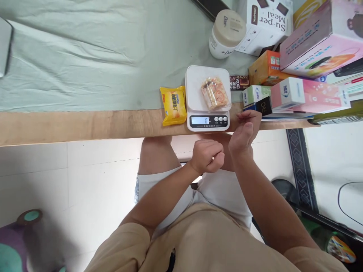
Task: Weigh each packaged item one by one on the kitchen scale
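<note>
At worktop edge: hovering empty beside scale (207, 99) (snack packet (214, 93) already on), right hand (243, 133) open-gripped, left hand (207, 156) fisted; yellow packet (172, 105) waiting.

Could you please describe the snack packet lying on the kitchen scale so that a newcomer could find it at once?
Start at the wooden front edge of the table, where a white digital scale stands just beyond the person's right hand. On its platform lies a clear snack packet showing pale, nutty pieces inside. Unlike the opaque yellow packet left of the scale, it is see-through and rests on the scale.
</note>
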A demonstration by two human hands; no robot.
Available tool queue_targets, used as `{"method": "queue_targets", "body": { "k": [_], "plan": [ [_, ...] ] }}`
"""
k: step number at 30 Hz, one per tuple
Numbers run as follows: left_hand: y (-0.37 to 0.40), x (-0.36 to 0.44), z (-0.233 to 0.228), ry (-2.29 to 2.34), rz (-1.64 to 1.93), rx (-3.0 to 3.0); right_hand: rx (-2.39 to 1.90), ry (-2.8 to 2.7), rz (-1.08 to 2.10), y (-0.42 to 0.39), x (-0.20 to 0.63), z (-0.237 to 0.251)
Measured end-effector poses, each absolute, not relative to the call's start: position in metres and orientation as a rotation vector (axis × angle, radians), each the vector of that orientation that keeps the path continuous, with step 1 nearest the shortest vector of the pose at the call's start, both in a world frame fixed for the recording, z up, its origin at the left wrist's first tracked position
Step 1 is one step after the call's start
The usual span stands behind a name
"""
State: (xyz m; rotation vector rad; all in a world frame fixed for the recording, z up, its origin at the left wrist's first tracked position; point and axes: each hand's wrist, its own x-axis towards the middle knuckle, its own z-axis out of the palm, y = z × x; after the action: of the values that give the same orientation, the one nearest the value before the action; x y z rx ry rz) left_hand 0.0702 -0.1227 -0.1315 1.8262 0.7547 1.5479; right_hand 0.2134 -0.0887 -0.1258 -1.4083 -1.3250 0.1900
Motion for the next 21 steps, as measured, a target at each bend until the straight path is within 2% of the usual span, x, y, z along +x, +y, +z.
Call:
{"method": "queue_targets", "body": {
  "k": [6,12,16,21],
  "plan": [
    [-0.12,0.067,-0.135,0.775,1.492,1.867,-1.441,-1.405,0.104,-0.089,0.213,-0.125],
    [-0.119,0.059,-0.139,0.838,1.445,1.933,-1.477,-1.605,0.043,-0.074,0.198,-0.092],
    [-0.116,0.056,-0.134,0.838,1.489,1.94,-1.48,-1.821,0.035,-0.057,0.179,-0.072],
    [-0.112,0.059,-0.127,0.844,1.6,1.912,-1.532,-1.853,0.105,-0.043,0.169,-0.072]
  ]
}}
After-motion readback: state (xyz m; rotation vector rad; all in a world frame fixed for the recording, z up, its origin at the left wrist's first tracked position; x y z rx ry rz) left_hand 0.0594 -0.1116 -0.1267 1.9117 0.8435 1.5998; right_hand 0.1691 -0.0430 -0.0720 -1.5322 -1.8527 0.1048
